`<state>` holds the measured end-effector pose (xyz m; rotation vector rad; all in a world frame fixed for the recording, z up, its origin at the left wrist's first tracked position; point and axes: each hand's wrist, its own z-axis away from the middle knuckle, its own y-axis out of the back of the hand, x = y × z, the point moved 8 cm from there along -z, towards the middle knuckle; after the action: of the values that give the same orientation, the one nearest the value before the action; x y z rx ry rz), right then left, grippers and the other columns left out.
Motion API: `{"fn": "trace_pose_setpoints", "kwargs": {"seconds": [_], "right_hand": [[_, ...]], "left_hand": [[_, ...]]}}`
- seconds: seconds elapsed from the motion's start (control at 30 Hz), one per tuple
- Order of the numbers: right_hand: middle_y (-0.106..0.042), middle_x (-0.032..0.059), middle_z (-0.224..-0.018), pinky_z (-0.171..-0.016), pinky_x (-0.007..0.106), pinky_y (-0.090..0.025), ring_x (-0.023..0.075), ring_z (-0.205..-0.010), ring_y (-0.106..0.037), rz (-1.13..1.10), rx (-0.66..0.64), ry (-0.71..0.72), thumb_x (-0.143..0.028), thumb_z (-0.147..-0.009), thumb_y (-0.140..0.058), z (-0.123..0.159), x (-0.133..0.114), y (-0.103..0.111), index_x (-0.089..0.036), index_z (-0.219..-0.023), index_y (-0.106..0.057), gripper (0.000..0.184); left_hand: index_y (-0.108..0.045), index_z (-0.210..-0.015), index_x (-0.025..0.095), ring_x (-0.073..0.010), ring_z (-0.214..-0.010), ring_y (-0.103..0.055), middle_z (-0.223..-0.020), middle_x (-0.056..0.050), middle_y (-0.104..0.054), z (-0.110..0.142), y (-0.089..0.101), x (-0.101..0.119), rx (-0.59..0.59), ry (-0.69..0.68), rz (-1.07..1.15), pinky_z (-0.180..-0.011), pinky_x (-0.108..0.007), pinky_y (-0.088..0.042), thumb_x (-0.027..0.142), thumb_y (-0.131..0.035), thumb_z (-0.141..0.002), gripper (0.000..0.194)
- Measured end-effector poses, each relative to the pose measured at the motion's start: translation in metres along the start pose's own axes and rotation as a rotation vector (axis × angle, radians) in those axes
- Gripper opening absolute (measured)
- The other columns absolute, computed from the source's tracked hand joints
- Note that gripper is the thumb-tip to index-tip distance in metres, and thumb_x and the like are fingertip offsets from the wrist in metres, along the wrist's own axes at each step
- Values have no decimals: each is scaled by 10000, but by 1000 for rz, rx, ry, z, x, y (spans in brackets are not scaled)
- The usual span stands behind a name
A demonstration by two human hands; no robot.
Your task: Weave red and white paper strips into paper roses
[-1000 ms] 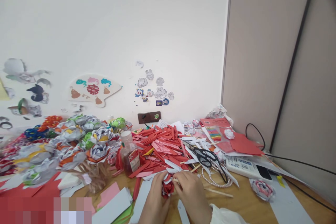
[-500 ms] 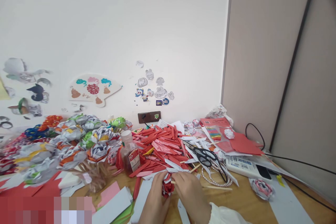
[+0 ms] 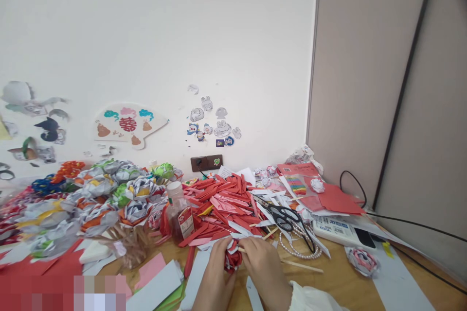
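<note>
Red paper flower (image 3: 232,261) in hand

Your left hand (image 3: 216,272) cups the flower, low at six o'clock in view; your right hand (image 3: 260,263) pinches a pale stick (image 3: 241,250) at its edge. Outward: red paper strips (image 3: 228,187) at twelve, labelled bottle (image 3: 177,223) at ten, black scissors (image 3: 280,212) and white beads (image 3: 299,254) at two, pink-and-white flower (image 3: 362,261) at three. Further out, ten: heaped paper flowers (image 3: 98,185).

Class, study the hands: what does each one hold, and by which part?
The left hand holds a red-and-white paper flower by its left side; the right hand pinches a thin stick near its flower end.
</note>
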<state>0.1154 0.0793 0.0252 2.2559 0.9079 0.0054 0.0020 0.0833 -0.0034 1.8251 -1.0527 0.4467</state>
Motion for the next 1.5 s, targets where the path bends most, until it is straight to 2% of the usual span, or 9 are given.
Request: {"fn": "trace_pose_setpoints", "kwargs": {"seconds": [0.2,0.43,0.9,1.23,1.5], "right_hand": [[-635,10,-711,-583,266,-366,179,-637,-590,21,4,10,-106,-863,-453,-1,-1,3,-197,-810,-584,168],[-630,-5,-670,-547,270,-335,185,-598,-579,99,6,-6,-61,-794,-513,-3,0,4,-204,-760,-581,162],[-586,13,-635,-545,267,-338,175,-571,-551,205,59,85,-60,-875,-379,1,-8,5,-195,-725,-541,258],[-595,12,-698,-585,271,-359,177,-628,-549,6,79,33,-162,-903,-361,-3,-9,20,-205,-823,-571,229],[-590,9,-692,-584,267,-356,170,-623,-547,44,100,58,-176,-911,-365,-3,-12,21,-207,-821,-568,224]], "left_hand": [[-449,-1195,169,-243,-1184,-490,-1247,-133,-541,0,1,-1,12,-6,-30,-1022,-434,-370,32,-437,-662,551],[-472,-1185,183,-236,-1170,-506,-1228,-112,-564,1,4,4,31,-35,-17,-1001,-407,-400,23,-440,-647,562],[-460,-1189,180,-247,-1178,-498,-1236,-126,-556,0,3,5,17,-25,-8,-1012,-439,-386,25,-437,-656,555],[-438,-1210,188,-247,-1179,-502,-1248,-128,-548,1,7,5,60,-48,-69,-1006,-441,-394,73,-455,-719,505],[-460,-1190,185,-264,-1166,-514,-1231,-135,-564,0,7,7,67,-46,-68,-986,-456,-414,78,-463,-720,482]]}}
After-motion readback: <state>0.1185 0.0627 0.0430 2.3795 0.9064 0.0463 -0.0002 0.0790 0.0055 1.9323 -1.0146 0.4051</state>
